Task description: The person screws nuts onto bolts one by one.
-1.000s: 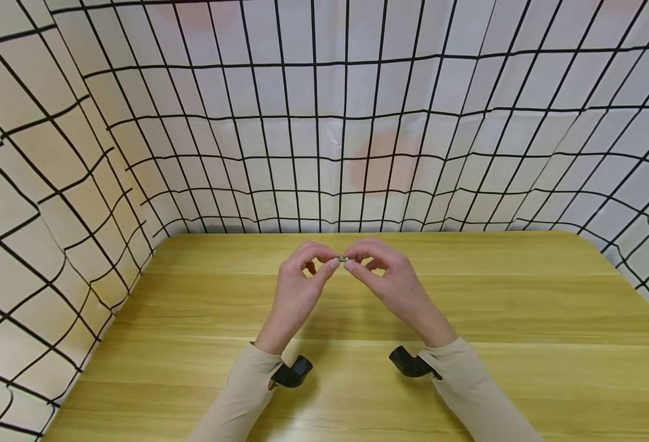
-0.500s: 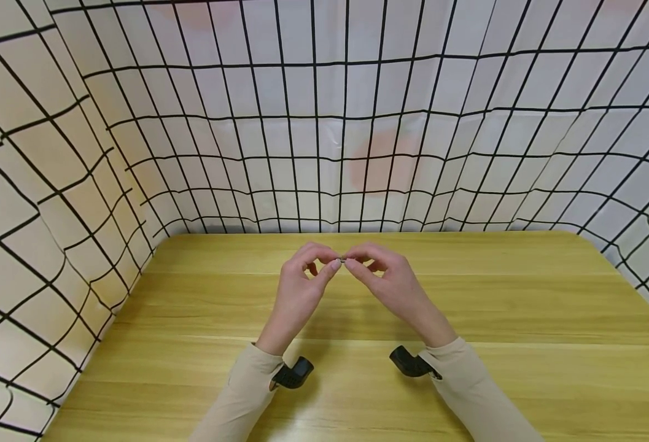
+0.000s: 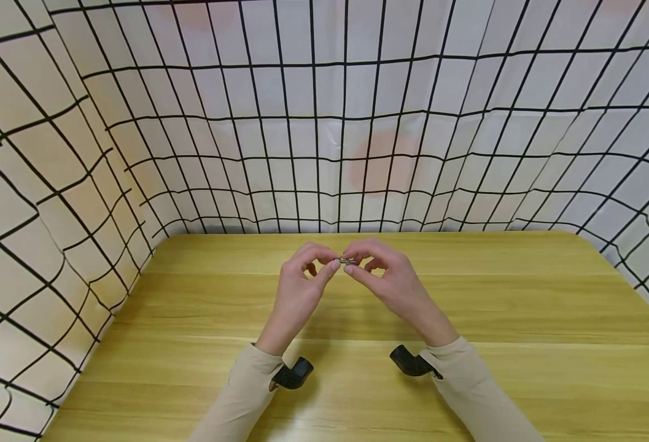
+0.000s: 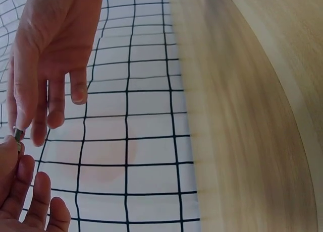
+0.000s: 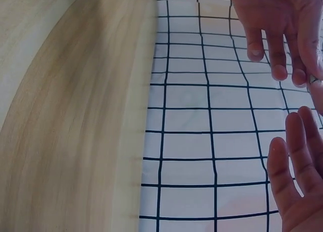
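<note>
Over the far middle of the table, both hands meet at a small, slim metal piece (image 3: 347,262); its exact kind is too small to tell. My left hand (image 3: 296,288) pinches the piece's left end between thumb and index finger. My right hand (image 3: 398,288) has its thumb and index finger about the right end, thumb below and finger above. More of the metal shows between the right fingertips than between the left. In the left wrist view the metal piece (image 4: 18,135) appears at the left edge between the two hands' fingertips. The right wrist view catches only a glint of it.
Beneath the hands lies a wood-grain table (image 3: 523,307). A white sheet with a black grid (image 3: 330,123) stands behind it and along its sides. Black wrist mounts (image 3: 296,372) jut from both beige sleeves.
The right fingertips closed in toward the left ones half a second ago, covering most of the metal piece. Now they have shifted slightly and parted more, exposing it. The left hand has barely moved.
</note>
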`<state>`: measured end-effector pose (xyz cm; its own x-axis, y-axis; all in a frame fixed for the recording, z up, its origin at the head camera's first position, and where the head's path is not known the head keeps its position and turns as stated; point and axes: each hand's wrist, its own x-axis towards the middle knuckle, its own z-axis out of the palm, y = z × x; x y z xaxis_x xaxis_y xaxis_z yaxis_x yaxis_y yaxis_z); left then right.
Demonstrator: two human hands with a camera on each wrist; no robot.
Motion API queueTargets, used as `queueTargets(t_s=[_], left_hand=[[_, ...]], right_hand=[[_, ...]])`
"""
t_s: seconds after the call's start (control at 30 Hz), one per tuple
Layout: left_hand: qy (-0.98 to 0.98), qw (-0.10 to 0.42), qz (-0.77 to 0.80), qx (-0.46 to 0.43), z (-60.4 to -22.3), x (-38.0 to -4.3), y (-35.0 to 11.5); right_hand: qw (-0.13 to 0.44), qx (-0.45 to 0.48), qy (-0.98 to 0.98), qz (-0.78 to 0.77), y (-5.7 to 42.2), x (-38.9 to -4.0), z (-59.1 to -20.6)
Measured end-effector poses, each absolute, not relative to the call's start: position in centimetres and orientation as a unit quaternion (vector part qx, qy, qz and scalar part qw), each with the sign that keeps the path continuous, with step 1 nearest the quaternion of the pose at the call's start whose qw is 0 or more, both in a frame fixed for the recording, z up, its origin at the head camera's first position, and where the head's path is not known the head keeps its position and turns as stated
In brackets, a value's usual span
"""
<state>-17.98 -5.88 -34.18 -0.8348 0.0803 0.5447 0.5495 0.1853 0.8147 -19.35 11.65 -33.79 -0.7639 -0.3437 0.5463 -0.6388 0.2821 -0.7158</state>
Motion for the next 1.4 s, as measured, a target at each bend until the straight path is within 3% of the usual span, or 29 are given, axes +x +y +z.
queueTargets(t_s=[0.67,1.17,1.4], left_hand=[[-0.739,0.194,-0.607,-0.219,-34.4,-18.0,-5.8],[-0.739,0.197,-0.608,-0.215,-34.2,-18.0,-5.7],[-0.741,0.196,-0.605,-0.214,-34.2,-17.9,-5.8]], right_hand=[[0.119,0.286,-0.805,0.506,12.9,-21.6,-36.9],[0.164,0.344,-0.774,0.506,12.0,-19.6,-33.9],[0.165,0.329,-0.785,0.498,12.0,-19.5,-33.8]])
